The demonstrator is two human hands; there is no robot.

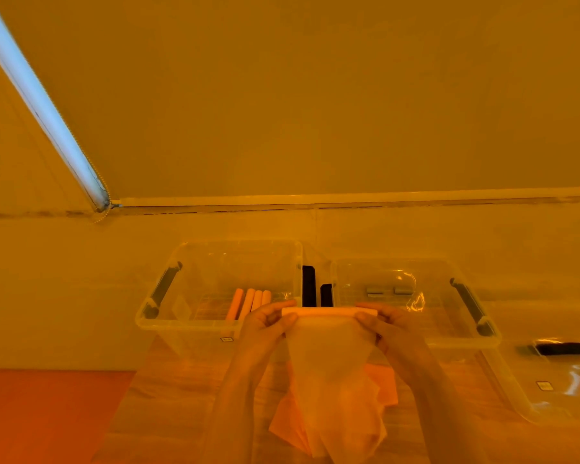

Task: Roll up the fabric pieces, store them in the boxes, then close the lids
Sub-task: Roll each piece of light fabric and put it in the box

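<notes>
Both hands hold a thin fabric piece [329,370] in the air, its top edge wound into a narrow roll [329,311]. My left hand [268,324] pinches the roll's left end and my right hand [387,324] pinches its right end. The unrolled part hangs down toward me. More flat fabric pieces [379,385] lie on the table beneath it. Behind my left hand stands a clear left box [168,316] with several rolled fabric pieces [248,303] inside. A clear right box [462,339] stands behind my right hand.
A clear lid [556,396] with a dark clip lies on the table at the right. Two dark objects [310,286] stand between the boxes. A wall runs behind the boxes. An orange-red surface [47,413] is at the lower left.
</notes>
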